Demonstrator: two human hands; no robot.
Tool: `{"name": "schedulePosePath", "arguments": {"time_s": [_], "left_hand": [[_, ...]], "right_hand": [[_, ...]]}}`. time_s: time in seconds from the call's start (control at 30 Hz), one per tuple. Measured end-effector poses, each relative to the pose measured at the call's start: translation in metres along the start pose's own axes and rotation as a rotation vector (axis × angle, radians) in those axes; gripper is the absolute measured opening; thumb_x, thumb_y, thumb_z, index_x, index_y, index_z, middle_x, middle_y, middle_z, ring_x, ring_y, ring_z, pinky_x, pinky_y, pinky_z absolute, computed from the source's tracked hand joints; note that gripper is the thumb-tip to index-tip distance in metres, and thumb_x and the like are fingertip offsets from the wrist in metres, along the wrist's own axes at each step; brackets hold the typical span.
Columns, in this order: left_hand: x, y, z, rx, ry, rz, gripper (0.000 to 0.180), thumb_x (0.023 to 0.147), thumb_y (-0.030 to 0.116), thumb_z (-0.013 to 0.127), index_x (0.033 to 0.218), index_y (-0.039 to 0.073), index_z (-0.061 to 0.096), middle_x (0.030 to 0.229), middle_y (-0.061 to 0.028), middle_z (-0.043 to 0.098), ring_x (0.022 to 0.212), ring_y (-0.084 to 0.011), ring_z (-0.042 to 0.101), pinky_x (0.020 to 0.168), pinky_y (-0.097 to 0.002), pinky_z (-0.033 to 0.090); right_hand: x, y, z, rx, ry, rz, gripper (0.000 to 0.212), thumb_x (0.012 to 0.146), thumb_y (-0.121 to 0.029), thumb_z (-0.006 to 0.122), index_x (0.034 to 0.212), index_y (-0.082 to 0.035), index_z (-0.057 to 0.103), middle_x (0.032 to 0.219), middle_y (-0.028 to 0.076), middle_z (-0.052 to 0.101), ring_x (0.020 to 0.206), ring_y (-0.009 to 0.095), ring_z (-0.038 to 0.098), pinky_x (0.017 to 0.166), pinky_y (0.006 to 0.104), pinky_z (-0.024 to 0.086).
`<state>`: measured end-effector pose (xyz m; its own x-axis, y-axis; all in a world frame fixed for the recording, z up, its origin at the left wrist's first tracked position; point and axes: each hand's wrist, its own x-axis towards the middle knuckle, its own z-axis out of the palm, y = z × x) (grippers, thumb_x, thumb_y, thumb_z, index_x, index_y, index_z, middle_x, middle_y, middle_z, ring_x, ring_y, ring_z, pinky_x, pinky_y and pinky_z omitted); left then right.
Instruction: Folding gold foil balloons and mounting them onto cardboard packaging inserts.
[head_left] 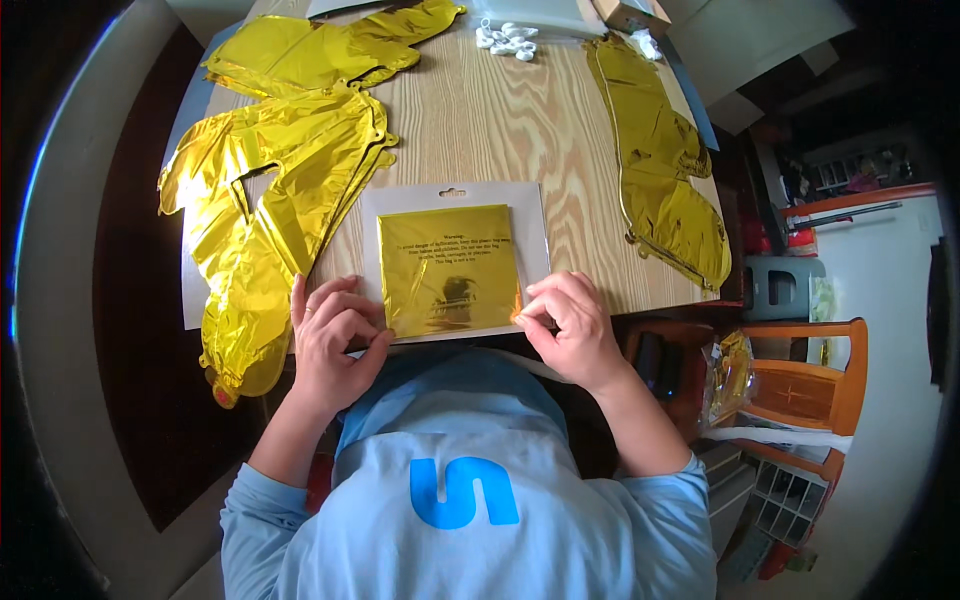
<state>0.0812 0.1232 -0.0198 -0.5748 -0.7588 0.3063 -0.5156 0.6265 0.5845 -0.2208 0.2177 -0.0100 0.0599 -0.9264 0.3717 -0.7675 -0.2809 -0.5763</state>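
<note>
A square gold foil packet (445,285), apparently a folded foil balloon in a printed clear bag, lies on a white card (527,215) with a hang hole at its top. The card rests at the near edge of the wooden table, in front of my body. My right hand (575,330) pinches the packet's near right corner between thumb and fingertips. At the near left corner is my left hand (335,335), fingers apart and slightly bent, its thumb touching the corner. Flat gold foil balloons (265,210) spread beside it, drooping over the table's left edge.
Another gold foil balloon (660,165) lies along the right side of the table (480,130). Small white pieces (507,41) sit in a heap at the back, near a cardboard box (632,14). A wooden chair (800,390) holding a clear bag of gold foil (732,370) stands at right.
</note>
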Motion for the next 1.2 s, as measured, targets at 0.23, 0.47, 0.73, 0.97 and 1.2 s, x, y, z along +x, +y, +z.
{"name": "schedulePosePath", "arguments": {"time_s": [0.23,0.47,0.73,0.97,1.2], "left_hand": [[0.004,0.017,-0.006,0.128,-0.022,-0.104,0.049,0.073,0.005,0.077,0.119,0.010,0.060,0.123,-0.0103,0.060,0.134,-0.0361,0.048,0.122,-0.0596,0.014],[0.030,0.050,0.021,0.205,-0.287,0.325,0.082,0.076,0.025,0.076,0.151,0.014,0.044,0.159,-0.0138,0.038,0.150,-0.0354,0.032,0.123,-0.0594,0.017],[0.035,0.043,0.034,0.285,-0.425,0.315,0.104,0.068,0.043,0.085,0.156,0.015,0.038,0.163,-0.0139,0.034,0.151,-0.0349,0.031,0.122,-0.0578,0.020],[0.026,0.055,0.034,0.310,-0.416,0.279,0.104,0.068,0.048,0.084,0.156,0.017,0.039,0.163,-0.0128,0.034,0.148,-0.0340,0.034,0.119,-0.0568,0.025],[0.029,0.045,0.036,0.270,-0.373,0.321,0.098,0.068,0.048,0.084,0.153,0.020,0.045,0.160,-0.0110,0.038,0.143,-0.0333,0.040,0.121,-0.0589,0.023]], "right_hand": [[0.006,-0.012,0.001,0.050,-0.081,0.357,0.033,0.081,-0.005,0.076,0.106,-0.006,0.055,0.100,0.014,0.058,0.090,0.035,0.062,0.079,0.0445,0.051],[0.013,-0.013,-0.004,-0.053,-0.142,0.331,0.037,0.083,-0.004,0.074,0.116,-0.007,0.058,0.104,0.012,0.056,0.091,0.029,0.063,0.076,0.0394,0.054],[0.021,-0.020,-0.009,-0.359,-0.160,0.171,0.030,0.080,-0.014,0.071,0.109,-0.010,0.068,0.099,0.011,0.054,0.089,0.030,0.062,0.077,0.0442,0.050],[0.040,-0.023,-0.017,-0.602,-0.261,0.010,0.014,0.078,-0.019,0.072,0.090,-0.011,0.070,0.093,0.008,0.056,0.087,0.026,0.058,0.078,0.0427,0.043],[0.049,-0.008,-0.015,-0.592,-0.187,-0.063,0.011,0.078,-0.019,0.072,0.086,-0.012,0.067,0.091,0.008,0.056,0.086,0.026,0.057,0.079,0.0428,0.041]]}}
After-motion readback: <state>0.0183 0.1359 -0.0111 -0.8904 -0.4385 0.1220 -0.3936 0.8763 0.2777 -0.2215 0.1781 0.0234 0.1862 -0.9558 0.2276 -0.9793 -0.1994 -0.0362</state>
